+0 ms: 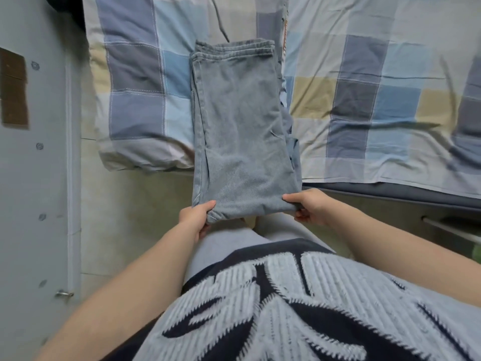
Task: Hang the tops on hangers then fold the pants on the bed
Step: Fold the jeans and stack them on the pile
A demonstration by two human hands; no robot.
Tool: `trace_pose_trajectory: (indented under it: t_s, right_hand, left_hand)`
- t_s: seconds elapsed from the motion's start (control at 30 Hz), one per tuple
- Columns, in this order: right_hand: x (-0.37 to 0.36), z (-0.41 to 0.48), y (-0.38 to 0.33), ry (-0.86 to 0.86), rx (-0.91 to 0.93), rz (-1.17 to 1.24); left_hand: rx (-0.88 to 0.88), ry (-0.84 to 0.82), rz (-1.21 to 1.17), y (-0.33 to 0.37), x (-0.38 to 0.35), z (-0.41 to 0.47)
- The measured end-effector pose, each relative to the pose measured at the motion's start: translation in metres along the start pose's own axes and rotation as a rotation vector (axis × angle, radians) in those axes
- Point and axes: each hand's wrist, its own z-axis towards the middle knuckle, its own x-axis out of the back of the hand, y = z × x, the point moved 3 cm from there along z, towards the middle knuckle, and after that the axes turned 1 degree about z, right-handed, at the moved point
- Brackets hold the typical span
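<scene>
Checked bedding (364,105) | faded blue-grey pants (242,126) — folded long | left hand (197,217), right hand (312,208) fingers (303,218) pinching near edge

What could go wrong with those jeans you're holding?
1. The left hand and right hand pinch only the near corners of the jeans, and that end sticks out past the bed. A slip could drop it toward the floor and undo the fold.
2. The layers along the jeans' left side look uneven, so the next fold might come out crooked.
</scene>
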Motion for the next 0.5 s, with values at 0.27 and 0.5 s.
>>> trace_pose_trajectory:
  t_s: [0.27,0.5]
  right_hand:
    - [-0.006,0.012,-0.104,-0.01,0.114,0.224]
    - [-0.009,0.042,-0.204,-0.005,0.142,0.369]
  left_hand:
    - [-0.212,0.134,-0.214,0.094,-0.007,0.005]
    - [-0.24,0.029,-0.389,0.209,-0.018,0.018]
